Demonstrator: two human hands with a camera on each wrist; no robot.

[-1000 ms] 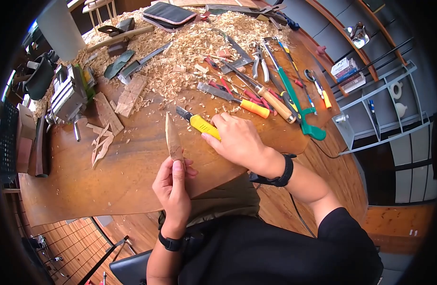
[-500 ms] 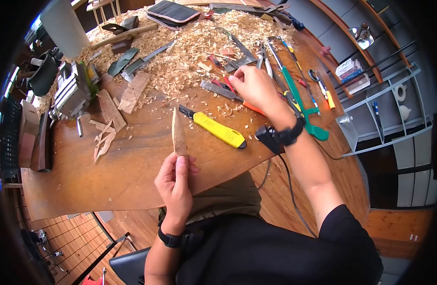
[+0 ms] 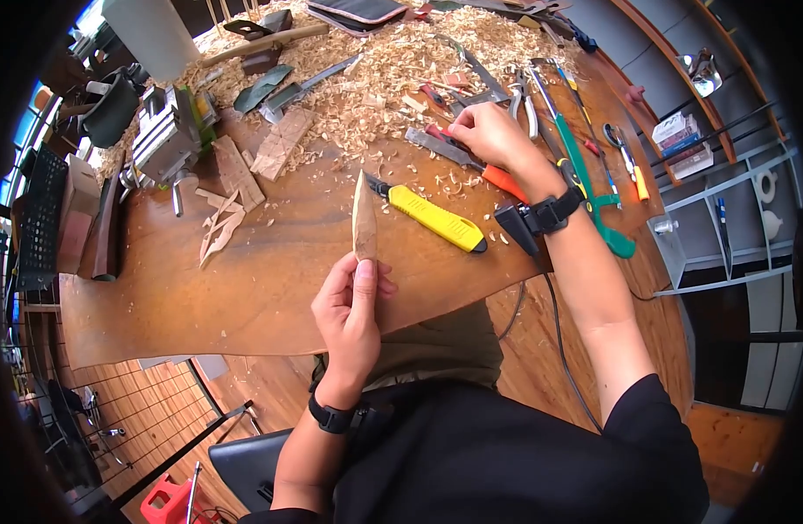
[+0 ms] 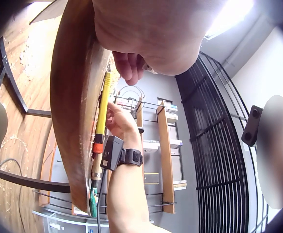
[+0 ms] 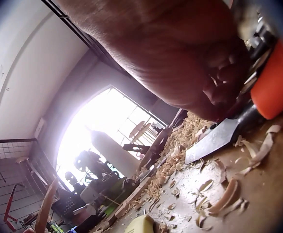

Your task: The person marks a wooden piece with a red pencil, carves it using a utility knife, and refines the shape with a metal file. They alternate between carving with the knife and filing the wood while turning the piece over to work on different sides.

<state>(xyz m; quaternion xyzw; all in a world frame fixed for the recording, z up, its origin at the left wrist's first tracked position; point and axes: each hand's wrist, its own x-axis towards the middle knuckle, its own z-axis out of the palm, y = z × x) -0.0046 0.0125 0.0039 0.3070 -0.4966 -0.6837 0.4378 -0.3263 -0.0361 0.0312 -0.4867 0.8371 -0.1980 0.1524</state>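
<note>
In the head view my left hand [image 3: 349,306] holds a slim carved piece of wood [image 3: 364,218] upright between thumb and fingers, its pointed end up. My right hand [image 3: 493,135] reaches over the tools, fingers curled at a red-handled tool [image 3: 438,133] whose far part is hidden. Under that hand lies a chisel [image 3: 441,147] with an orange handle [image 5: 276,82]; its flat blade [image 5: 212,141] shows in the right wrist view. Between my hands a yellow utility knife [image 3: 436,218] rests on the table. The left wrist view shows the right hand [image 4: 122,121] beyond this knife.
Wood shavings [image 3: 366,96] cover the back of the wooden table [image 3: 183,306]. A green-handled saw [image 3: 585,166], pliers [image 3: 528,109] and scissors [image 3: 624,148] lie at right. A metal vise [image 3: 165,131] and wood offcuts [image 3: 235,175] are at left.
My right hand has let go of the yellow utility knife, leaving it on the table, and moved forward and right to the red-handled tool. My left hand keeps holding the wood piece.
</note>
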